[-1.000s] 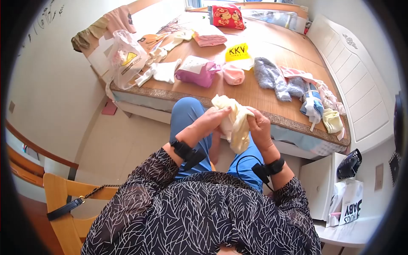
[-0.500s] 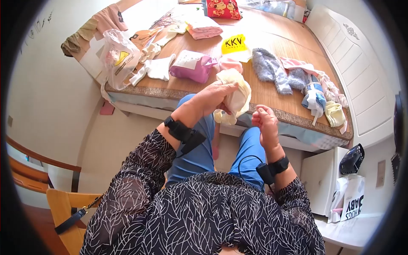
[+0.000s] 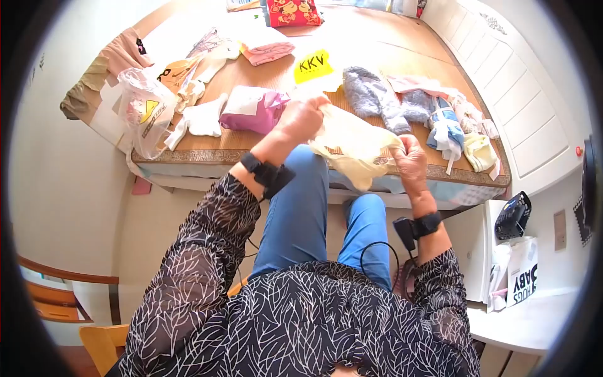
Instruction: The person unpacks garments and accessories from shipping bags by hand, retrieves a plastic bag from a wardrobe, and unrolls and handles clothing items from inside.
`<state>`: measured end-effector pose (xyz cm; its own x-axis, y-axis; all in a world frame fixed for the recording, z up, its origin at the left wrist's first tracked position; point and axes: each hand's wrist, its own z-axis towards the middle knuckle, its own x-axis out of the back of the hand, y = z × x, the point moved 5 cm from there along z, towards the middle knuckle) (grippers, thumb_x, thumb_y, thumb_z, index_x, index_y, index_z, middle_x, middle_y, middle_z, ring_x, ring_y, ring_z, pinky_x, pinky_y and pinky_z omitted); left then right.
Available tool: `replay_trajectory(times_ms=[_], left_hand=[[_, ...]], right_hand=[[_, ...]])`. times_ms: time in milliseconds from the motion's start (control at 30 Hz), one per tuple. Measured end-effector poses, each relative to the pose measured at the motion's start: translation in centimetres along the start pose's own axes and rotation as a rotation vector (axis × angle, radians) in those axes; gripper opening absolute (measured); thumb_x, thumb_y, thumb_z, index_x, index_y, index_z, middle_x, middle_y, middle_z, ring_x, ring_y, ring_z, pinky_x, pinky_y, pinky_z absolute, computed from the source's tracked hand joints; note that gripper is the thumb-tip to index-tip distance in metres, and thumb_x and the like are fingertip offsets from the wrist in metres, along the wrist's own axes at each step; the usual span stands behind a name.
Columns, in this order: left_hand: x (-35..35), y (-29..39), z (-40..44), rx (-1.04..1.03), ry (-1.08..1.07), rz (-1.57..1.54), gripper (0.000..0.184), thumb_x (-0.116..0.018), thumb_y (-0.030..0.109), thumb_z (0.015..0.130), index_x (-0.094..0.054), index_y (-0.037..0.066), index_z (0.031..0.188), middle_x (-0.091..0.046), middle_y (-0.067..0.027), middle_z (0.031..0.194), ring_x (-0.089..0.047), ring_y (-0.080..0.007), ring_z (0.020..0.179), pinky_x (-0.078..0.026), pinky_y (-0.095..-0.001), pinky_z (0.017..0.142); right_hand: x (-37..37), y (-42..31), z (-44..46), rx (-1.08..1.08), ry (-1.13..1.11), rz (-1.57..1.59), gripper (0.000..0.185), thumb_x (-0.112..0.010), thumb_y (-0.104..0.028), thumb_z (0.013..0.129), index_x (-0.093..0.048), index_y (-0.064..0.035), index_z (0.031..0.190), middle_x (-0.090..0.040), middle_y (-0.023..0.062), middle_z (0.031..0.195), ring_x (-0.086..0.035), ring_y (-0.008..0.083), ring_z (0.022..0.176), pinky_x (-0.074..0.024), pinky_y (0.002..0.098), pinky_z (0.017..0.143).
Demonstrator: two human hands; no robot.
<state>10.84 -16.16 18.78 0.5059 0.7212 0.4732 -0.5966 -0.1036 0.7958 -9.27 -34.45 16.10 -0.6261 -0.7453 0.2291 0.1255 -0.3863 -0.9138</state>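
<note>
A thin pale yellow cloth (image 3: 355,144) is stretched between my two hands above the bed's front edge; its exact kind is unclear. My left hand (image 3: 304,118) is closed around its upper left end, with a purple package (image 3: 257,112) just beside the wrist. At the lower right end, the fingers of my right hand (image 3: 411,160) pinch the fabric. The cloth's lower edge droops over the side of the bed. Behind it lies a fuzzy grey knitted piece (image 3: 370,94), close to a yellow KKV bag (image 3: 312,66).
White garments (image 3: 204,120) and a plastic bag (image 3: 147,110) lie at the bed's left. Blue, pink and yellow folded clothes (image 3: 445,125) are on the right. A folded pink cloth (image 3: 267,47) and red bag (image 3: 294,11) lie farther back. A white cabinet (image 3: 468,251) stands right.
The cloth was bunched in my left hand while my right hand was free beside it. Now my right hand grips it too, and it is spread out. The view has shifted to the right.
</note>
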Motion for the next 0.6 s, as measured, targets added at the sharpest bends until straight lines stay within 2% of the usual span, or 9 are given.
replay_trajectory(times_ms=[33,100,133,233,267,367,500,533,600], left_hand=[[1.0,0.8,0.2,0.092,0.042,0.034,0.017,-0.050,0.008,0.086,-0.065,0.001,0.092,-0.067,-0.0074,0.084,-0.064,-0.0176,0.078,-0.050,-0.0316,0.075],[1.8,5.2,0.6,-0.001,0.023,0.397,0.019,-0.052,0.011,0.083,-0.065,0.001,0.093,-0.067,-0.0147,0.086,-0.065,-0.0262,0.081,-0.050,-0.0366,0.075],[1.9,7.8,0.7,-0.043,0.010,0.580,0.020,-0.053,0.012,0.081,-0.065,0.001,0.093,-0.067,-0.0183,0.087,-0.066,-0.0305,0.083,-0.050,-0.0390,0.076],[1.4,13.2,1.8,-0.102,-0.091,0.667,0.025,-0.053,0.017,0.078,-0.066,0.002,0.093,-0.064,-0.0245,0.088,-0.063,-0.0379,0.085,-0.050,-0.0449,0.075],[1.2,14.8,2.0,-0.127,-0.115,0.696,0.024,-0.053,0.017,0.077,-0.066,0.002,0.090,-0.064,-0.0237,0.086,-0.063,-0.0376,0.083,-0.050,-0.0448,0.074],[0.5,18.0,2.3,-0.183,-0.151,0.759,0.022,-0.054,0.017,0.076,-0.067,0.001,0.083,-0.065,-0.0221,0.083,-0.064,-0.0372,0.079,-0.051,-0.0446,0.072],[0.7,18.7,3.0,-0.263,-0.114,0.894,0.018,-0.056,0.015,0.075,-0.068,0.002,0.079,-0.065,-0.0204,0.078,-0.065,-0.0358,0.074,-0.052,-0.0430,0.066],[1.3,18.5,3.2,-0.290,-0.100,0.954,0.017,-0.057,0.013,0.075,-0.069,0.002,0.078,-0.066,-0.0196,0.077,-0.066,-0.0348,0.072,-0.052,-0.0422,0.065],[2.5,17.6,3.9,-0.205,-0.160,1.124,0.014,-0.058,0.009,0.076,-0.070,0.003,0.081,-0.067,-0.0174,0.079,-0.067,-0.0310,0.073,-0.053,-0.0411,0.063]], right_hand=[[0.7,-0.3,0.3,-0.015,-0.024,-0.050,0.015,-0.062,-0.006,0.086,-0.059,-0.0008,0.099,-0.060,-0.0010,0.079,-0.052,0.0044,0.072,-0.0461,0.0219,0.064],[1.8,-0.4,0.5,-0.052,-0.074,-0.144,0.014,-0.061,-0.004,0.085,-0.058,-0.0004,0.099,-0.059,-0.0017,0.077,-0.051,0.0045,0.070,-0.0463,0.0221,0.064],[2.5,0.3,1.1,-0.109,-0.084,-0.195,0.022,-0.062,-0.005,0.083,-0.059,-0.0002,0.104,-0.059,0.0014,0.086,-0.053,0.0080,0.073,-0.0469,0.0227,0.068],[1.8,-3.9,1.2,0.139,-0.089,-0.578,0.039,-0.066,-0.012,0.080,-0.057,-0.0010,0.116,-0.058,0.0072,0.101,-0.056,0.0136,0.085,-0.0474,0.0250,0.076],[0.7,-5.6,1.2,0.116,-0.162,-0.302,0.055,-0.070,-0.020,0.078,-0.052,-0.0008,0.126,-0.055,0.0123,0.116,-0.055,0.0187,0.103,-0.0466,0.0285,0.084],[-2.6,-11.4,1.8,0.233,-0.135,0.051,0.058,-0.069,-0.020,0.077,-0.049,0.0006,0.128,-0.053,0.0131,0.122,-0.051,0.0178,0.111,-0.0461,0.0278,0.085],[-4.2,-8.8,6.2,0.055,0.012,0.221,0.040,-0.062,-0.015,0.082,-0.057,0.0018,0.118,-0.064,0.0099,0.102,-0.061,0.0202,0.089,-0.0484,0.0308,0.077],[-3.6,-8.2,7.0,0.103,0.098,0.035,0.030,-0.057,-0.015,0.084,-0.063,0.0025,0.107,-0.068,0.0131,0.085,-0.065,0.0264,0.077,-0.0492,0.0361,0.075],[-1.8,-7.5,7.6,0.239,0.110,-0.184,0.028,-0.055,-0.016,0.084,-0.064,0.0028,0.102,-0.067,0.0178,0.083,-0.065,0.0301,0.078,-0.0492,0.0369,0.076]])
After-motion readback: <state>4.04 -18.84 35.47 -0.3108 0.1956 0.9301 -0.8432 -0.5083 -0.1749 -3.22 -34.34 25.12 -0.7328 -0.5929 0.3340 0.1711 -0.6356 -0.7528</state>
